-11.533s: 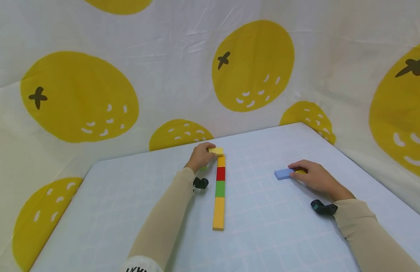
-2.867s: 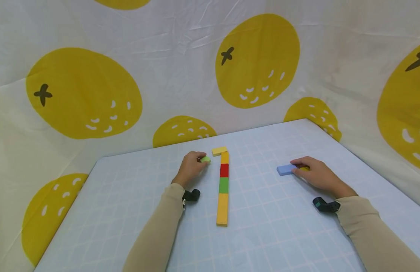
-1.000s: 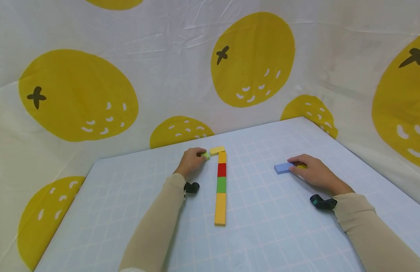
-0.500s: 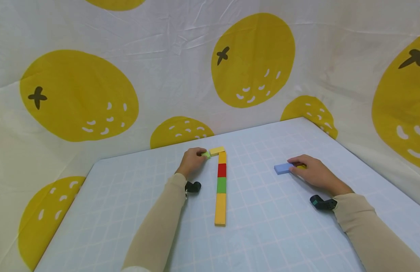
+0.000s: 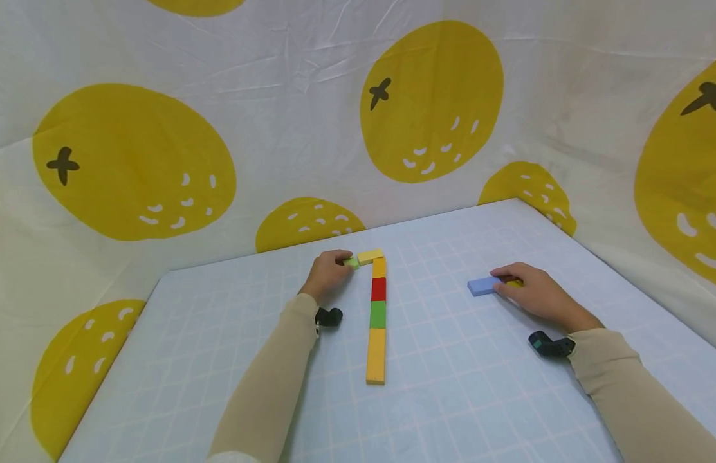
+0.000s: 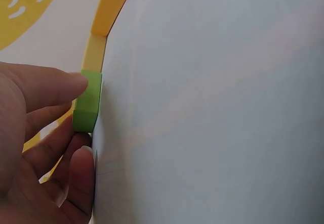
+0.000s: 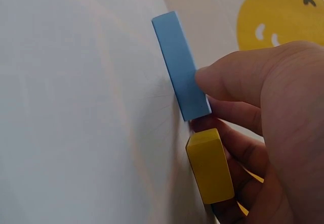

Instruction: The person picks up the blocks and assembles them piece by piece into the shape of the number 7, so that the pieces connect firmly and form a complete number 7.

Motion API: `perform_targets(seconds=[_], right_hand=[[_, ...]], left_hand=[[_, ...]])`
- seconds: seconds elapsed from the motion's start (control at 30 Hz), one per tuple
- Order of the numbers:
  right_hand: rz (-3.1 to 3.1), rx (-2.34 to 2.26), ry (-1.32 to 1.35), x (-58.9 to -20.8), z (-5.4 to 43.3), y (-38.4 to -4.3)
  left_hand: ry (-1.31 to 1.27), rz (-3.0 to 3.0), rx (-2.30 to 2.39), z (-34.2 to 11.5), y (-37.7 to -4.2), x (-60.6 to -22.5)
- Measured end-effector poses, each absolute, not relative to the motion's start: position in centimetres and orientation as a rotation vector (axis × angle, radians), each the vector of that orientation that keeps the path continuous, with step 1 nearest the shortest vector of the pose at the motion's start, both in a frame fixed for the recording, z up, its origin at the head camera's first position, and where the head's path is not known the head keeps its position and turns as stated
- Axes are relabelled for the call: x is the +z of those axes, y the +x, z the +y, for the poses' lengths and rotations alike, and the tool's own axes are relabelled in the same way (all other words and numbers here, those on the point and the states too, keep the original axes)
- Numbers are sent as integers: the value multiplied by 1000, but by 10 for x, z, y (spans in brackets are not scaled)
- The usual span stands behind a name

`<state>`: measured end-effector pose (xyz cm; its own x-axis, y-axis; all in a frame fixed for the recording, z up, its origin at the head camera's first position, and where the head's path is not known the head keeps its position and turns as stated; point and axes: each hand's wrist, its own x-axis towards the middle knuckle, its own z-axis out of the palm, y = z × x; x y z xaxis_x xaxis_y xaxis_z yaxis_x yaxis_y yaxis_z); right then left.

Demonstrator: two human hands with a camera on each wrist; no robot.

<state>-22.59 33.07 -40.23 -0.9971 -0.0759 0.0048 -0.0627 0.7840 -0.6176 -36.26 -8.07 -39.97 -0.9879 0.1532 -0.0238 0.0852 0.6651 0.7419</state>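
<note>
My left hand pinches a light green block between thumb and fingers. In the left wrist view its end meets a pale yellow block. That pale block lies crosswise at the far end of a straight row: an orange block, a red block, a green block and a longer orange-yellow block. Off to the right, my right hand pinches a blue block. A yellow block sits beside its curled lower fingers, partly covered by the hand in the head view.
The blocks are on a pale blue table with a faint grid. Behind and beside it hangs a white curtain printed with large yellow fruit. A small black device is strapped at each wrist.
My left hand let go of the pale yellow block at the row's far end, took the light green block and brought it against that block's left end. The right hand has barely moved.
</note>
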Motion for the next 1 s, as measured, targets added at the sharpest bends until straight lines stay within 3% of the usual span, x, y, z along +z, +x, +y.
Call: perform_targets(seconds=[1.0], right_hand=[[2953, -1023, -117, -405, 332, -228]], left_hand=[[152, 2854, 1135, -76, -365, -401]])
